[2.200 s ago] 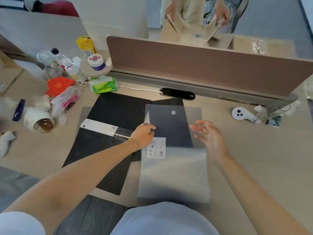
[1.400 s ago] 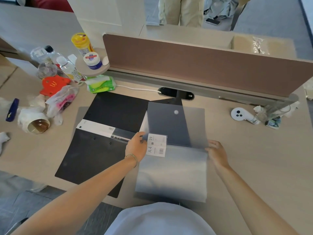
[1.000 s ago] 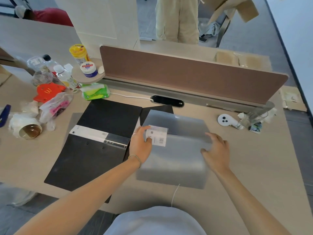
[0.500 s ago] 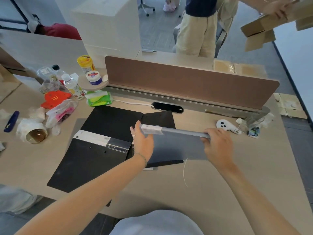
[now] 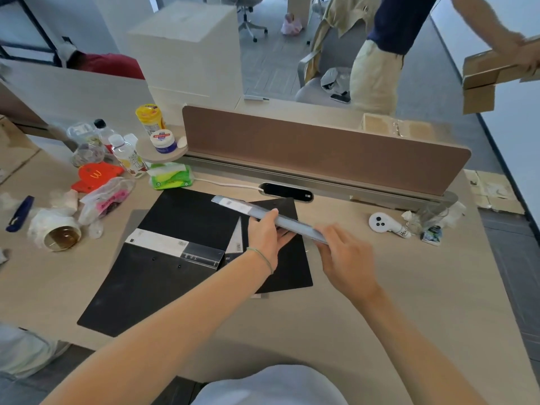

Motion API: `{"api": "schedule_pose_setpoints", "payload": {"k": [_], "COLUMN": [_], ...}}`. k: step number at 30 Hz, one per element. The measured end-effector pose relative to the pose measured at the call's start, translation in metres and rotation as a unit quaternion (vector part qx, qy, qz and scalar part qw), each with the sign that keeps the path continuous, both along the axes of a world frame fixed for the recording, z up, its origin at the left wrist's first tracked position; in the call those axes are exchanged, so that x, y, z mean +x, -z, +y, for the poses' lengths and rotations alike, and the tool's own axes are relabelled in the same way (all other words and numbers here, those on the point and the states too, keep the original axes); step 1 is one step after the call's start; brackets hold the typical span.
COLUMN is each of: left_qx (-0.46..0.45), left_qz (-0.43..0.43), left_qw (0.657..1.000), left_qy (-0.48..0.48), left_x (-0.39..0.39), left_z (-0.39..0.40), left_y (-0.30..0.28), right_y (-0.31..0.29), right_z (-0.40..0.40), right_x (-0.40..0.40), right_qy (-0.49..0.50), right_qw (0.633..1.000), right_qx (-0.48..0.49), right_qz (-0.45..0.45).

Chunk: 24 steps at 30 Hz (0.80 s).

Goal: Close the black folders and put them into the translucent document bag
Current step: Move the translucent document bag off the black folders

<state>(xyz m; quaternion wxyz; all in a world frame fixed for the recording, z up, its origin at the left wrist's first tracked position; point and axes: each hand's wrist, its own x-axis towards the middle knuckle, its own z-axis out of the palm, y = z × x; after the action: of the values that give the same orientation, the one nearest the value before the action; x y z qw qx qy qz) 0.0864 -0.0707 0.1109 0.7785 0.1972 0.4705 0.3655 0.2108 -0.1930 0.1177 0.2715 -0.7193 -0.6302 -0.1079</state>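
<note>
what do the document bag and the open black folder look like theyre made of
Document bag: probably thin frosted plastic, greyish and semi-see-through, with a white label at one end. Open black folder: likely matte plastic or coated board, dull with faint scuffs and a clear spine strip.

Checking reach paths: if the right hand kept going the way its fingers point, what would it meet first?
The right hand points up-left; already gripping the translucent document bag, it likely meets the left hand next, though depth is unclear.

The translucent document bag [image 5: 271, 219] shows only edge-on, so its face and contents cannot be read. The right hand [image 5: 343, 254] is motion-blurred. The left hand [image 5: 267, 238] covers part of the closed black folder [image 5: 287, 267]. The open black folder [image 5: 163, 258] hides a grey sheet [image 5: 131, 223] underneath. Labels are too small to read.
</note>
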Motion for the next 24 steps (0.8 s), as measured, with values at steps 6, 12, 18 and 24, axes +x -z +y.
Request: {"api": "schedule_pose_setpoints", "payload": {"k": [6, 12, 18, 24], "left_qx": [0.056, 0.111, 0.215, 0.271], "left_qz": [0.079, 0.178, 0.233, 0.266], "left_qw": [0.995, 0.976, 0.946, 0.918], "left_qy": [0.021, 0.052, 0.067, 0.117], "left_x": [-0.013, -0.029, -0.032, -0.018], "left_z": [0.01, 0.004, -0.004, -0.013], "left_y": [0.006, 0.016, 0.023, 0.034], "right_y": [0.0, 0.023, 0.055, 0.082], "right_z": [-0.023, -0.018, -0.023, -0.04], "right_x": [-0.014, 0.006, 0.037, 0.063], "right_qy": [-0.066, 0.052, 0.138, 0.218], "right_qw": [0.992, 0.982, 0.903, 0.697], "right_qx": [-0.022, -0.022, -0.082, -0.064], "right_qz": [0.107, 0.181, 0.397, 0.68]}}
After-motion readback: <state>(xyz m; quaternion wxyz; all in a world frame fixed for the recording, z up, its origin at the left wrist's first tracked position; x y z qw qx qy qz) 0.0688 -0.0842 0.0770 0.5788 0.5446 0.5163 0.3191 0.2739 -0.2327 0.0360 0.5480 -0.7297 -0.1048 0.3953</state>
